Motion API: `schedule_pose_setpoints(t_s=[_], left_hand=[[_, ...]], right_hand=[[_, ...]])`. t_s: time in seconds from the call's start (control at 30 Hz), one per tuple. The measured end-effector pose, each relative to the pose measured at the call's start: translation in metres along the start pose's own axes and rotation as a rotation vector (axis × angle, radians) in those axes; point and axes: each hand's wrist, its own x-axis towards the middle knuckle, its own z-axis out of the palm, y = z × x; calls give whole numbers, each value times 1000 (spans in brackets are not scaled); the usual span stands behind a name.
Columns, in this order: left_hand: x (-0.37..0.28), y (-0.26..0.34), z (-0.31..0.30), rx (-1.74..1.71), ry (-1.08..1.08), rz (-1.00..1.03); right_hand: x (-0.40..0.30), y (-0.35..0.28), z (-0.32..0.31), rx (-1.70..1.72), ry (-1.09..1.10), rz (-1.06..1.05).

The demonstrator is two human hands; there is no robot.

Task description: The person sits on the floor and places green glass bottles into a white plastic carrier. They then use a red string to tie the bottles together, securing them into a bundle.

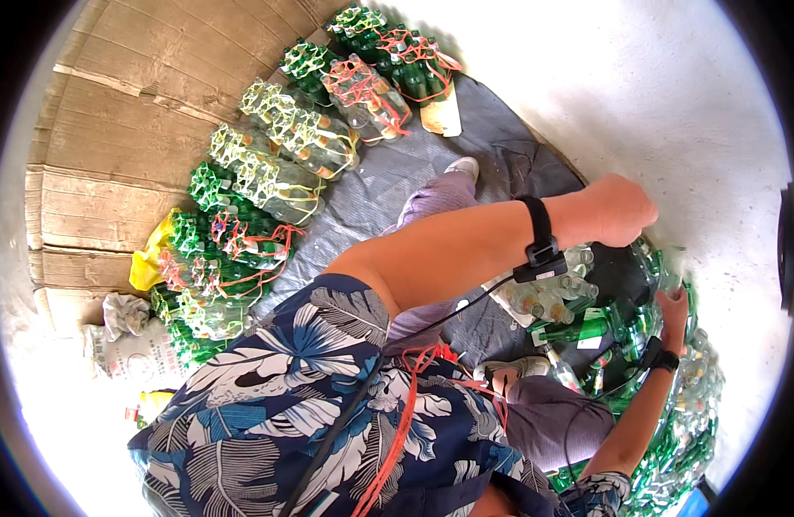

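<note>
My left hand [613,210], a black strap at its wrist, is curled above the standing clear glass bottles [545,297]. Its back faces me, so whatever the fingers may hold is hidden. Lower and to the right, my right hand [673,316] grips a clear glass bottle [671,271], which looks blurred against the pale wall. Around that hand lies a heap of loose green and clear glass bottles [684,413]. A green bottle [581,327] lies on its side near my shoe, close to a labelled bottle [565,371].
Bundles of clear bottles [280,181] and green bottles [422,74], tied with yellow and red plastic twine, stand along a cardboard sheet [112,129]. A grey tarp [371,200] covers the floor. Red twine [403,420] hangs at my waist. A white wall [694,129] rises ahead.
</note>
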Motion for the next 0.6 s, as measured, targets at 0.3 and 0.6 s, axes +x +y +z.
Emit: schedule_pose_setpoints(t_s=[0.3, 0.6], left_hand=[[-13, 45, 15, -366, 86, 105], [5, 34, 6, -552, 54, 31]], right_hand=[[-92, -238, -66, 1679, 173, 88], [-77, -262, -42, 1757, 263, 107]])
